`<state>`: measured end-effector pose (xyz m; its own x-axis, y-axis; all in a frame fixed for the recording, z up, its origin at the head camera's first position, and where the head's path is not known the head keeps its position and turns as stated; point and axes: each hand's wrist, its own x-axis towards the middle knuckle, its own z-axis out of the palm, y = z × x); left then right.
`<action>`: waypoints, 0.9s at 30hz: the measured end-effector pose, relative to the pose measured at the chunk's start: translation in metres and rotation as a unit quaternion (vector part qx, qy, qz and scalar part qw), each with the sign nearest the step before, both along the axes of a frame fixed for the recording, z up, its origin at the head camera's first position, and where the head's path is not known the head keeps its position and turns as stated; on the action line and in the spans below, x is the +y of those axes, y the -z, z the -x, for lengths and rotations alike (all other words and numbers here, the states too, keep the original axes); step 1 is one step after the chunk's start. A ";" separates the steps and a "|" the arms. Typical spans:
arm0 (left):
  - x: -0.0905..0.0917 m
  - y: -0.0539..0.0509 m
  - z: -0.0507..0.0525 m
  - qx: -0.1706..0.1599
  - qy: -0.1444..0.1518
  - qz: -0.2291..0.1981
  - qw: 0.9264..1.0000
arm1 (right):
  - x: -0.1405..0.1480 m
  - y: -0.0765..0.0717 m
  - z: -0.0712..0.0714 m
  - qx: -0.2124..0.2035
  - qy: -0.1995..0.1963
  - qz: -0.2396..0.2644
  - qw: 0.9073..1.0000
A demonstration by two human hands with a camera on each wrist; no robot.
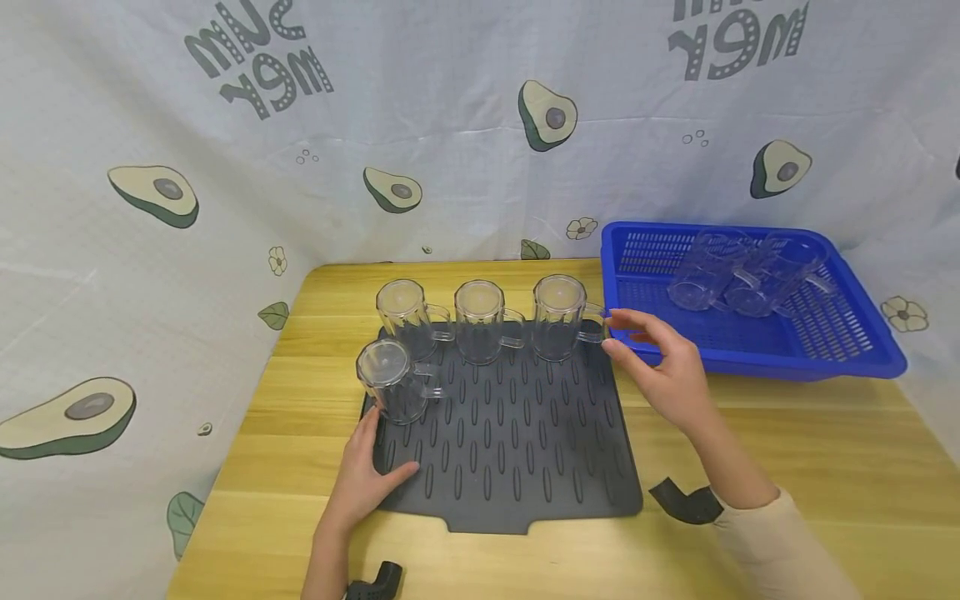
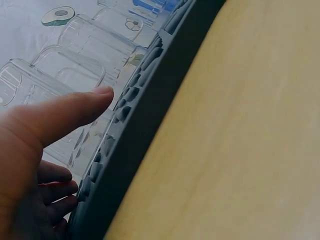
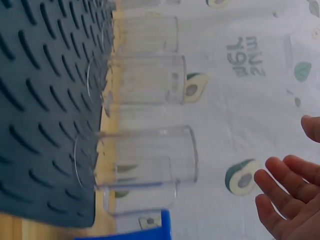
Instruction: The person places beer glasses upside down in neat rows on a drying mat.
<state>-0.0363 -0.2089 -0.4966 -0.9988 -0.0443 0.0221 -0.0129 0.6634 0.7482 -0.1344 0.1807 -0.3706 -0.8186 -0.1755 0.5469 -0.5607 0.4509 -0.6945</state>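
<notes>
Four mugs [image 1: 558, 318] stood on the ridged mat [image 1: 510, 467], apparently upside down, the ridges likely lifting their rims; they were clear and faceted, handles [image 1: 592, 337] pointing right. The left hand [image 1: 363, 477] was spread beside the front one, contact unclear; the right hand [image 1: 666, 371], fingers parted and empty, was near the rightmost handle. Beyond, a blue basket [image 1: 795, 367] on the table [image 1: 281, 425] held two more.

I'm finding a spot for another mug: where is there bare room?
The mat is bare from the left hand to its right edge. The table is bare between the blue basket and the right sleeve. Crowded: the mat's back edge, with three mugs in a row, and its left side, with a fourth mug.
</notes>
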 end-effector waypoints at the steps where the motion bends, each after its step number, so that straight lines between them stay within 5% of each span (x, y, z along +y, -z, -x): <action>1: 0.000 0.000 0.000 -0.002 0.001 0.011 1.000 | 0.004 -0.001 0.001 0.002 0.006 0.001 1.000; 9: 0.003 0.003 -0.001 -0.002 0.009 0.087 0.996 | 0.033 -0.007 0.012 -0.020 0.054 0.035 0.998; 19: 0.004 0.003 0.000 -0.004 0.012 0.096 0.995 | 0.069 -0.015 0.034 -0.076 0.116 0.058 0.989; 27: 0.004 0.003 0.001 -0.008 0.013 0.099 0.995 | 0.102 -0.003 0.055 -0.138 0.162 0.070 0.975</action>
